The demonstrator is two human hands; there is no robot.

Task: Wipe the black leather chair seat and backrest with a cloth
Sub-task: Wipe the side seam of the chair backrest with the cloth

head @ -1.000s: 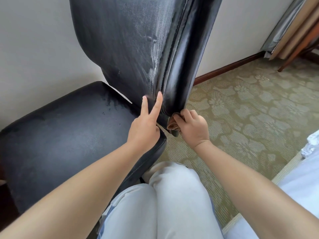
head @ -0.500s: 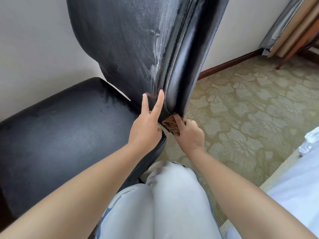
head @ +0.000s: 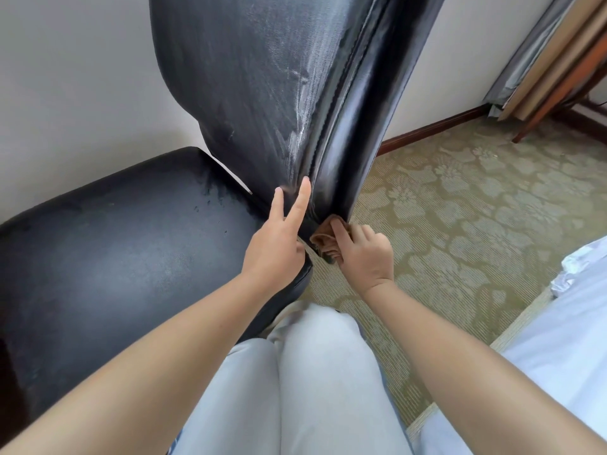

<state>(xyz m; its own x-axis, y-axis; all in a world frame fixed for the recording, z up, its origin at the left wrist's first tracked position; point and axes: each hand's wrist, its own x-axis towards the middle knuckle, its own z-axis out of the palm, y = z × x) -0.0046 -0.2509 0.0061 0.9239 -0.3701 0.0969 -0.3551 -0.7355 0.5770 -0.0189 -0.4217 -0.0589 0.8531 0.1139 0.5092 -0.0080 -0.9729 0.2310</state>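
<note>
Black leather backrest [head: 262,93] rises through the upper centre of the frame, its front streaked with wipe marks. At its bottom edge the right hand [head: 364,257] grips a bunched brown cloth [head: 323,236] against the glossy side panel. The left hand [head: 276,247] braces the front with two straight fingers. Best, I judge, to keep that brace firm and draw the cloth along the seam, then do the seat [head: 115,241] at lower left.

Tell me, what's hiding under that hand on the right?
A brown cloth. The right hand grips it bunched up and presses it against the bottom edge of the black chair back. Only a crumpled corner pokes out; the rest is covered by the fingers.
</note>
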